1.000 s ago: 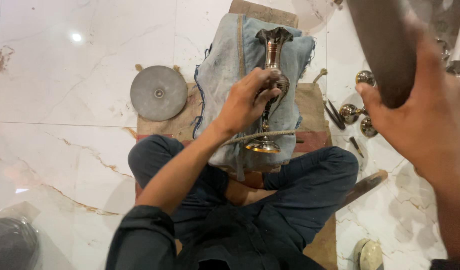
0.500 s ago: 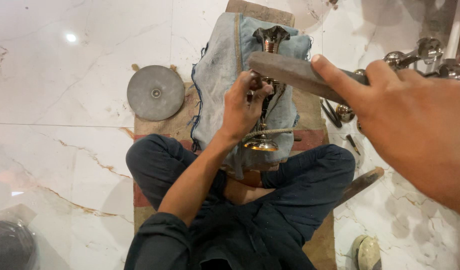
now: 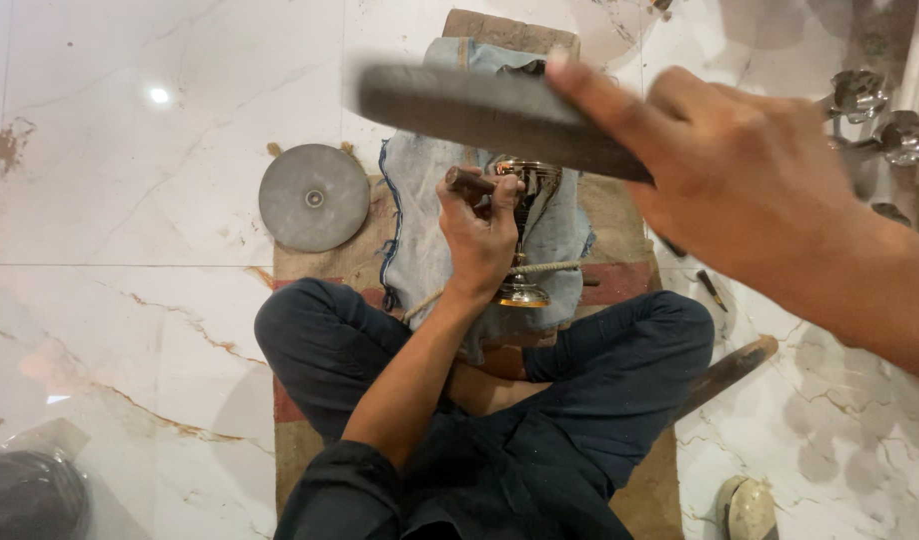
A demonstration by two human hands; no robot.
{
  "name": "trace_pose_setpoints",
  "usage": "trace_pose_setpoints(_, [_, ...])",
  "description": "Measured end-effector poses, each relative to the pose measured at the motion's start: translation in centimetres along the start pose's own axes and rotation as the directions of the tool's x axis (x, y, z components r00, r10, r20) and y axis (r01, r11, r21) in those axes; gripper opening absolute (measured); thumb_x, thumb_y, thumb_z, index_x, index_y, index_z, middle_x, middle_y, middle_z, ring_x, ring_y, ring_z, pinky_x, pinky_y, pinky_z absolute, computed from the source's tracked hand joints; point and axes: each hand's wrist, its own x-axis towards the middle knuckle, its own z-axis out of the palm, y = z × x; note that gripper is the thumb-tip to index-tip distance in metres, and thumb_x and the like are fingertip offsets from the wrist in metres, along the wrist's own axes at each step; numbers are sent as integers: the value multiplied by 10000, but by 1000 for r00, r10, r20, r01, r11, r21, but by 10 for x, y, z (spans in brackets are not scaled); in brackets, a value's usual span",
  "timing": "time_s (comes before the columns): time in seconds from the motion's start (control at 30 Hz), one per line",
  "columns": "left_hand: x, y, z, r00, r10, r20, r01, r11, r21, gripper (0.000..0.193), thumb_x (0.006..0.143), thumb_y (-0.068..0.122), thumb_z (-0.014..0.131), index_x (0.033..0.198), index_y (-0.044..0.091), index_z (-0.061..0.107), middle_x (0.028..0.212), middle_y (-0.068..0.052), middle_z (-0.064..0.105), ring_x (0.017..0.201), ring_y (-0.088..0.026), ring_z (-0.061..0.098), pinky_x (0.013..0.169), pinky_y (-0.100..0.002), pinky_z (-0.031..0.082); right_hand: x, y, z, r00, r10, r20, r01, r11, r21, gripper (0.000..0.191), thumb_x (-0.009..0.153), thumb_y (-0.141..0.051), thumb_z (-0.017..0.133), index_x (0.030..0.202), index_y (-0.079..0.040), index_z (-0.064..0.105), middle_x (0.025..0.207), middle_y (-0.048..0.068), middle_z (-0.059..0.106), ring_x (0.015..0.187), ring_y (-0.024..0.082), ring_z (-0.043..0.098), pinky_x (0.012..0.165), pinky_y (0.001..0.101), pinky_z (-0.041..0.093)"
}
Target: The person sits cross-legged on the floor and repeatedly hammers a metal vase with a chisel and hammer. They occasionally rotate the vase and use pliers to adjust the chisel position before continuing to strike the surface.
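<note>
The left hand (image 3: pixel 479 230) grips a short punch (image 3: pixel 469 182) against the brass vase (image 3: pixel 527 215) on blue cloth (image 3: pixel 419 220). The right hand (image 3: pixel 729 170), raised above, clasps a flat wooden mallet (image 3: pixel 479 105).

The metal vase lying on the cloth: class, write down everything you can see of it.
The metal vase is shiny, dark silvery metal with a golden, flared foot pointing toward the person. It lies lengthwise on a worn blue cloth over a wooden block. A cord crosses its narrow stem. The left hand rests over it, holding a small brown-handled tool against its body; much of it is hidden.
</note>
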Motion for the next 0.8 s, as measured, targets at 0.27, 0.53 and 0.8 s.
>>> trace_pose_setpoints(0.27, [7,4,-9,992,87,91,-101,981,166,221,998,30,669,1171,14,533,925,-89,665,769,-139,658,661,-319,556,-2,-11,-26,941,-52,335,234,815,-531,823,1007,-138,583,1700,-349,192,768,18,585,528,104,577,453,206,498])
trace_pose_setpoints(0.53, [22,24,-15,969,114,218,-157,969,190,181,1049,104,703,1152,58,561,980,-57,672,858,-170,704,765,-309,600,-32,10,1,996,75,-43,-78,995,-66,674,1013,-236,603,1619,-341,326,849,81,651,608,197,640,517,305,535])
trace_pose_setpoints(0.8, [35,34,-25,924,105,367,-206,947,247,283,1025,105,701,1267,62,561,1046,-87,659,911,-182,739,773,-318,631,-23,4,-12,980,117,162,-119,993,4,804,919,-223,709,1617,-330,324,840,66,657,547,195,658,465,313,540])
